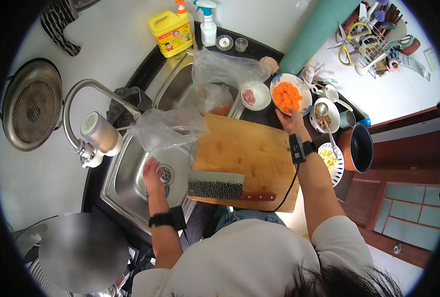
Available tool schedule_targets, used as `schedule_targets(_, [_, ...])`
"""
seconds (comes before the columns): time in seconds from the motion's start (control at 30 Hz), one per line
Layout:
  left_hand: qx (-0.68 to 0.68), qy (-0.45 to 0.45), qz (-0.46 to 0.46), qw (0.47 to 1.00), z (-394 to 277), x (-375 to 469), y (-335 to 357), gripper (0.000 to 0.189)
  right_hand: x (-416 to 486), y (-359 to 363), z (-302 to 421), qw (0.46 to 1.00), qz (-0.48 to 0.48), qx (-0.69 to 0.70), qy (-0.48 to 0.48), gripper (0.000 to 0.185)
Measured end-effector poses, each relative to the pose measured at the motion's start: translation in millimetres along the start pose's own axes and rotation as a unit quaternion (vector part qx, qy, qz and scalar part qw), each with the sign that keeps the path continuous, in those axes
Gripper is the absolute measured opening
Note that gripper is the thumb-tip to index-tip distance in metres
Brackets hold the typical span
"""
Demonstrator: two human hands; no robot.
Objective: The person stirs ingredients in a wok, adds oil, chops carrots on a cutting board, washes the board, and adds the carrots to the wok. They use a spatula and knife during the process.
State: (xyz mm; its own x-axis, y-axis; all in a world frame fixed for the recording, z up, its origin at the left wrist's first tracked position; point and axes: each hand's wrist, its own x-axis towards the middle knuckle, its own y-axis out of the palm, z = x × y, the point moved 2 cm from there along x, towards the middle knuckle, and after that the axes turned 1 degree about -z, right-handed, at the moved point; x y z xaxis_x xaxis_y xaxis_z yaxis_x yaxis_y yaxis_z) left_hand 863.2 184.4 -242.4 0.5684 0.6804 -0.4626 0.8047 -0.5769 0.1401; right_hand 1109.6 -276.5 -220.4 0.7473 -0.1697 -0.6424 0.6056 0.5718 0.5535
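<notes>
My right hand (291,119) touches the near rim of a bowl of cut carrots (287,94), standing beyond the board's far right corner; whether the fingers grip it is not clear. Over the near sink basin (130,174) is my left hand (153,173), fingers apart, beside the drain, holding nothing that I can see. Between my arms lies a wooden cutting board (242,148). A cleaver (216,185) with a red-brown handle rests flat along its near edge. Left of the carrots stands a white bowl (262,97) with pieces of raw meat (248,97).
Clear plastic bags (168,128) lie over the sinks, below a curved faucet (93,83). At right stand a bowl with a spoon (335,115), a plate of pale chopped pieces (339,172) and a pot (354,148). Detergent (171,33) and a spray bottle (208,29) stand behind the sink.
</notes>
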Motion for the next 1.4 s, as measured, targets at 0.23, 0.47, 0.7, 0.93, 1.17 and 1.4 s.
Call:
schedule_targets(0.23, [0.108, -0.088, 0.152, 0.979, 1, -63, -2, 0.031, -10, 1, -13, 0.993, -0.022, -0.026, -0.112, 0.038])
schedule_targets(0.47, [0.716, 0.237, 0.228, 0.616, -25, -94, 5, 0.066, -133, -21, 4, 0.962, 0.029, -0.232, -0.139, 0.036])
schedule_targets(0.7, [0.445, 0.390, 0.213, 0.778, -37, -124, 5, 0.065, -266, -34, -25, 0.919, 0.143, -0.355, -0.095, 0.033])
schedule_targets(0.93, [-0.119, -0.062, 0.502, 0.854, -15, -274, -46, 0.058, -389, -65, -89, 0.839, 0.310, -0.446, 0.022, 0.042])
schedule_targets(1.17, [-0.164, 0.002, 0.303, 0.939, 29, -429, -192, 0.056, -477, -154, -138, 0.706, 0.485, -0.496, 0.143, 0.038])
schedule_targets(1.4, [-0.293, 0.120, 0.128, 0.940, 78, -561, -367, 0.052, -533, -150, -232, 0.372, 0.606, -0.663, -0.234, 0.030])
